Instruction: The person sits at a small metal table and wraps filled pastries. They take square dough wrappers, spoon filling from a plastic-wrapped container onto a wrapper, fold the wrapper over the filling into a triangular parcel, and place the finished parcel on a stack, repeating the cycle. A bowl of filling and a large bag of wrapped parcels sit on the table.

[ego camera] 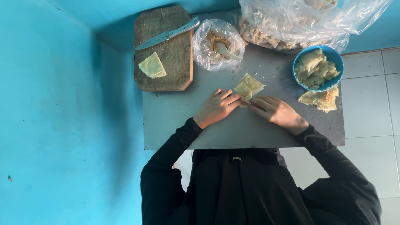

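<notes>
A pale yellow dough wrapper [249, 86] lies on the grey table [175, 121], partly folded at its near corner. My left hand [216, 107] presses on that near corner with its fingertips. My right hand [275, 111] meets it from the right, its fingers pinching the same folded edge. Both arms are in black sleeves. What lies under the fold is hidden.
A wooden cutting board [171, 62] at the back left holds a knife [166, 35] and a stack of cut wrappers [152, 66]. A small plastic bag of brown filling with a spoon [218, 43], a large plastic bag [291, 21], a blue bowl [336, 56] of folded pieces, and loose pieces [321, 99] stand behind and right.
</notes>
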`<action>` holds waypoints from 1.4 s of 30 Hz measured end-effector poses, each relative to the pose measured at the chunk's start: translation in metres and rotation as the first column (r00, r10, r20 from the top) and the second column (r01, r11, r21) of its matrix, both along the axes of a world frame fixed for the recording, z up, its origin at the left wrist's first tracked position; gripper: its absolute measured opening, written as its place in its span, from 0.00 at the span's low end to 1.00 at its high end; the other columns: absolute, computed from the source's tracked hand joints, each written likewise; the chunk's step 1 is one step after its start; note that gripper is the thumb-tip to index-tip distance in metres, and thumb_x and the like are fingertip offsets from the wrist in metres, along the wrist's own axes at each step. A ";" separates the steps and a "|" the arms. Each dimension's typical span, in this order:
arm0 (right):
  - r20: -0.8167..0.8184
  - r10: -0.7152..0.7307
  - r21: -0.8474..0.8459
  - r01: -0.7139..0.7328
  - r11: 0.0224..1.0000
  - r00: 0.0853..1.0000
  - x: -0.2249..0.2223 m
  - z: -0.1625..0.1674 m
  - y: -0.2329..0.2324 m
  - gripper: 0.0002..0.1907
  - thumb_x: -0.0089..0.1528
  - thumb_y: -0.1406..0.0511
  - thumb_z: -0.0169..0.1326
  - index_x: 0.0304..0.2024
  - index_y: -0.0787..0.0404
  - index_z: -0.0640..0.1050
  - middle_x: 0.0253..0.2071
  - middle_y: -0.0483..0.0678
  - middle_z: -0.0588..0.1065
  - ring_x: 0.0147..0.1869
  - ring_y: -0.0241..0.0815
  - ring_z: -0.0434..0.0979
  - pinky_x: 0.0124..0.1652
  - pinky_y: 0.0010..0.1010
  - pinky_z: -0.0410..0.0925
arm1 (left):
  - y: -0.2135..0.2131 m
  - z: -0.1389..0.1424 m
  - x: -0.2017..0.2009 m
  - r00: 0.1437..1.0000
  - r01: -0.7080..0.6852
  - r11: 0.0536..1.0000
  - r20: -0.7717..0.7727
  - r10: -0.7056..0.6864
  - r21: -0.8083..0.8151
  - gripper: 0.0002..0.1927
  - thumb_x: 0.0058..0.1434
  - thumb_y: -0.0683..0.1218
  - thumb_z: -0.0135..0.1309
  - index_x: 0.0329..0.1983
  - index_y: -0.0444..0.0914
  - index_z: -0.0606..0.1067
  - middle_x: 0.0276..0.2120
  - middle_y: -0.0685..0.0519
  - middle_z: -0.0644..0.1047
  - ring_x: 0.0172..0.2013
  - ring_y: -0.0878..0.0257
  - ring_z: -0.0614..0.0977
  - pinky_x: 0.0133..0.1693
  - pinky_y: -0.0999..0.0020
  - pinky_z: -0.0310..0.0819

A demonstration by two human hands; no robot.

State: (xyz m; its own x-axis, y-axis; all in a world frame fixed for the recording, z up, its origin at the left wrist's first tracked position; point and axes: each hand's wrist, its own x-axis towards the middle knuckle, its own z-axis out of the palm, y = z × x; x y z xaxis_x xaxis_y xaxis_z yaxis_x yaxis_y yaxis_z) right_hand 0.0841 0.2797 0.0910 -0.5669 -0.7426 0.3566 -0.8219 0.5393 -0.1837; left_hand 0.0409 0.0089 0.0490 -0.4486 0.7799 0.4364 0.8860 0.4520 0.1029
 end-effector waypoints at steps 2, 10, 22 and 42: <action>-0.066 0.031 0.050 -0.028 0.998 0.997 -0.003 -0.003 0.001 0.25 0.53 0.69 0.56 0.54 0.67 0.76 0.53 0.54 0.75 0.59 0.53 0.78 0.57 0.42 0.73 | 0.000 0.001 -0.001 1.000 0.002 1.000 -0.010 -0.002 -0.006 0.10 0.66 0.46 0.56 0.49 0.43 0.81 0.55 0.63 0.77 0.55 0.61 0.74 0.53 0.62 0.65; -0.041 -0.025 -0.026 0.024 0.999 0.999 -0.006 0.002 -0.007 0.22 0.55 0.68 0.55 0.51 0.70 0.76 0.51 0.56 0.76 0.56 0.52 0.79 0.55 0.41 0.72 | 0.004 0.008 -0.003 1.000 -0.013 0.998 0.012 0.012 0.057 0.12 0.61 0.55 0.62 0.40 0.43 0.80 0.51 0.61 0.78 0.55 0.59 0.74 0.52 0.60 0.65; 0.294 -0.216 -0.307 0.306 0.901 0.931 -0.013 -0.020 -0.017 0.08 0.64 0.69 0.58 0.45 0.65 0.76 0.44 0.52 0.77 0.50 0.54 0.78 0.52 0.42 0.70 | 0.010 0.011 -0.012 0.986 -0.057 0.981 0.164 0.026 0.187 0.10 0.61 0.53 0.65 0.34 0.44 0.80 0.42 0.64 0.78 0.45 0.63 0.74 0.47 0.62 0.64; 0.149 -0.269 -0.261 0.300 0.918 0.951 -0.007 -0.017 -0.022 0.17 0.57 0.71 0.60 0.49 0.62 0.79 0.47 0.51 0.74 0.50 0.53 0.75 0.51 0.42 0.70 | 0.020 0.014 0.000 0.860 -0.364 0.898 0.460 0.221 0.248 0.07 0.57 0.50 0.66 0.36 0.46 0.81 0.42 0.61 0.78 0.45 0.58 0.74 0.49 0.60 0.62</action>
State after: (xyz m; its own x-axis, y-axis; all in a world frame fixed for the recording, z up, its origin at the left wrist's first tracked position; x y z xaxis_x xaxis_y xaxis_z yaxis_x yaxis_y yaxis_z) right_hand 0.0775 0.2582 0.0739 -0.7863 -0.4245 0.4489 -0.6078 0.6620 -0.4386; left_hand 0.0405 0.0288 0.0635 -0.8258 0.4351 0.3587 0.5605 0.5627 0.6076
